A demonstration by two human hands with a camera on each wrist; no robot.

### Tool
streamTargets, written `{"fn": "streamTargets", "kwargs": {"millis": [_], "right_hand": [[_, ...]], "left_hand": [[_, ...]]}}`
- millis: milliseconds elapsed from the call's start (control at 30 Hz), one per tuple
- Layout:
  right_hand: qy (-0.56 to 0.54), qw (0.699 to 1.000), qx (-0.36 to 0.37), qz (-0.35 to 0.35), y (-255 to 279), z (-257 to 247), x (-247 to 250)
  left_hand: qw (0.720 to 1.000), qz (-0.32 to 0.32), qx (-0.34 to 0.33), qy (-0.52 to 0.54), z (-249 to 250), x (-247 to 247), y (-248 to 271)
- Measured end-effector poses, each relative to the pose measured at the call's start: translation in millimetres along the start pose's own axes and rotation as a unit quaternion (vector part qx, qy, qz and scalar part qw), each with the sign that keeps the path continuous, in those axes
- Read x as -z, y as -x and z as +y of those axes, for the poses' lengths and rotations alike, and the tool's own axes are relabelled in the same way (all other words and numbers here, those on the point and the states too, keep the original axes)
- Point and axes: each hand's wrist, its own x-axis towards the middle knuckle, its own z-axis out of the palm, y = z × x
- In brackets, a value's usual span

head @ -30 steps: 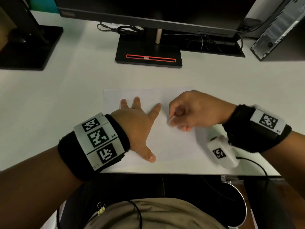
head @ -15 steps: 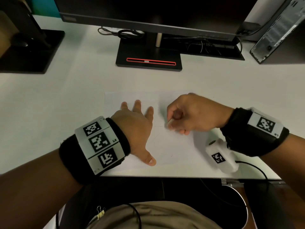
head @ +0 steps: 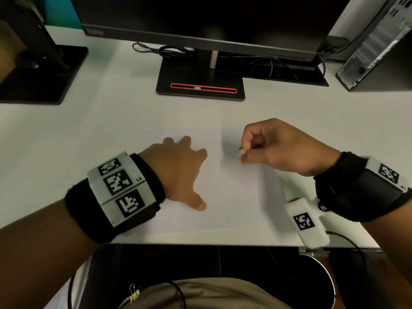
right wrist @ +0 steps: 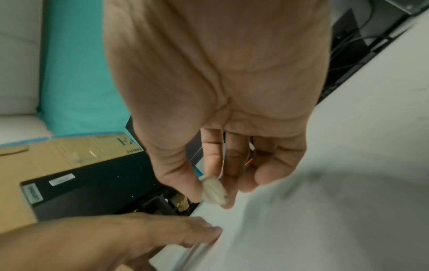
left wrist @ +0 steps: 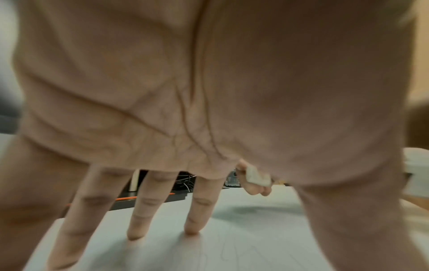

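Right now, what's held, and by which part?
Right hand pinches a small eraser by its sides, thumb against fingertips. Left hand holds nothing; it presses flat on the paper.

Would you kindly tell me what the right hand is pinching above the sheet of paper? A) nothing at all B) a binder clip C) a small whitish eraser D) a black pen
C: the right hand pinches a small whitish eraser between thumb and fingertips over the paper, while the left hand lies flat on the sheet.
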Motion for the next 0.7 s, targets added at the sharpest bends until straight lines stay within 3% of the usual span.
{"fn": "streamTargets", "kwargs": {"millis": [200, 467, 633, 700], "right_hand": [[-0.145, 0.989, -0.004, -0.033, 15, 1, -21], [0.069, 0.997, 0.033, -0.024, 10, -9, -37], [0.11, 0.99, 0.034, -0.086, 0, -15, -39], [0.139, 0.989, 0.027, -0.039, -11, -11, -30]], "left_hand": [[0.998, 0.04, -0.007, 0.053, -1, 4, -10], [0.997, 0.044, -0.008, 0.056, 0, 4, -14], [0.998, 0.04, 0.002, 0.055, 2, 6, -15], [0.998, 0.039, 0.004, 0.049, 2, 6, -14]]}}
